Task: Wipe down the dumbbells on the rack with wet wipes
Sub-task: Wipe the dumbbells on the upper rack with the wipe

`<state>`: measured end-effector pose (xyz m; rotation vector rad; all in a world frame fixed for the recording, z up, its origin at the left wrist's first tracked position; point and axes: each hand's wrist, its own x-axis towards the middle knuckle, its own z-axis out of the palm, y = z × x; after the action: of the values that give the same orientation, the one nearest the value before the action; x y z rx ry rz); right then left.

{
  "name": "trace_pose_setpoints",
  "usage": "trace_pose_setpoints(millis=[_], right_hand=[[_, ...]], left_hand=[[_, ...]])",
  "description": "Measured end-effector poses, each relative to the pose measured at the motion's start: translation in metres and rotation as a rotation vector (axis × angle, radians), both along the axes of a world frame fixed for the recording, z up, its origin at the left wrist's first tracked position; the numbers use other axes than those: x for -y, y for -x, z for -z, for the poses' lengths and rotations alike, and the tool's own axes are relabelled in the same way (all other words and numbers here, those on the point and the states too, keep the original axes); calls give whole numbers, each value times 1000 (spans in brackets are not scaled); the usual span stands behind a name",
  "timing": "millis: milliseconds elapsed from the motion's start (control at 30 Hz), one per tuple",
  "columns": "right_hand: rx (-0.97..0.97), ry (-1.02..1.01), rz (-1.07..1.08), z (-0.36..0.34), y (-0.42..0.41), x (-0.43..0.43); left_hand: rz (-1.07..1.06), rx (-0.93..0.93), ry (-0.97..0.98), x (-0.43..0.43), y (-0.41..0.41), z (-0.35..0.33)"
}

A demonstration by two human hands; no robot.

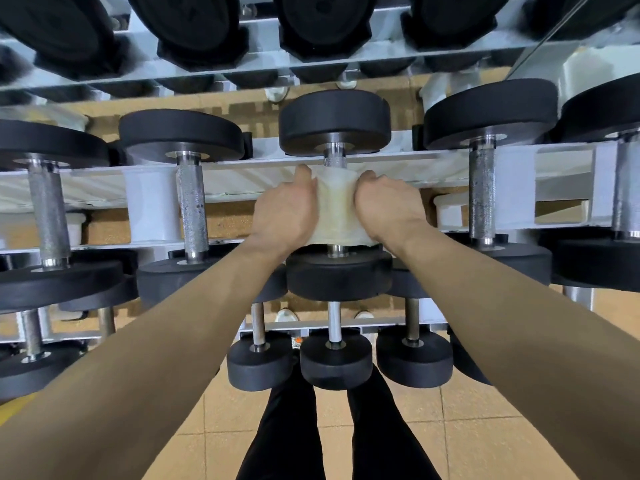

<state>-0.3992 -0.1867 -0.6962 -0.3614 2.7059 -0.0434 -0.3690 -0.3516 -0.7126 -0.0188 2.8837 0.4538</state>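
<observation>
A black dumbbell (335, 121) lies on the middle shelf of the white rack (152, 199), straight ahead of me. A pale wet wipe (335, 209) is wrapped round its metal handle. My left hand (284, 211) grips the wipe from the left, and my right hand (386, 207) grips it from the right. Both thumbs curl over the top of the wipe. Only short ends of the handle show above and below the wipe. The dumbbell's near head (339, 275) sits just under my wrists.
More dumbbells lie on the same shelf: one to the left (192, 206) and one to the right (482, 195). Bigger ones fill the top shelf (204, 26). Small dumbbells (335, 355) sit on the lowest shelf above my legs. Tan floor tiles lie below.
</observation>
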Motion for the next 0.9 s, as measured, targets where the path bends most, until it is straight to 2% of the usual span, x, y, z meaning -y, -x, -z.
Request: trace_pose_setpoints(millis=[100,267,367,467,533,600,700,767,900], right_hand=[[-44,108,103,-7,2,7],[-107,113,50,-14,-1,10],[-11,63,79,-9,0,3],[89,111,243,-24,-1,-6],[88,172,304,-39,-6,-15],[84,318,382,-56,-14,-29],[157,731,569,-82,-29,-54],[221,960,723,-101,-43,-70],[329,1228,990,-119,-62,-103]], left_hand=[[27,82,76,-1,2,10],[-17,156,159,5,14,5],[-150,111,69,6,8,-20],[-253,45,-51,-6,-9,-57],[-342,-13,-160,-19,-21,-81],[-450,-65,-326,-32,-35,-103],[-551,-93,-577,-56,-56,-128],[-602,-70,-691,-77,-68,-143],[-746,63,-898,-111,-83,-162]])
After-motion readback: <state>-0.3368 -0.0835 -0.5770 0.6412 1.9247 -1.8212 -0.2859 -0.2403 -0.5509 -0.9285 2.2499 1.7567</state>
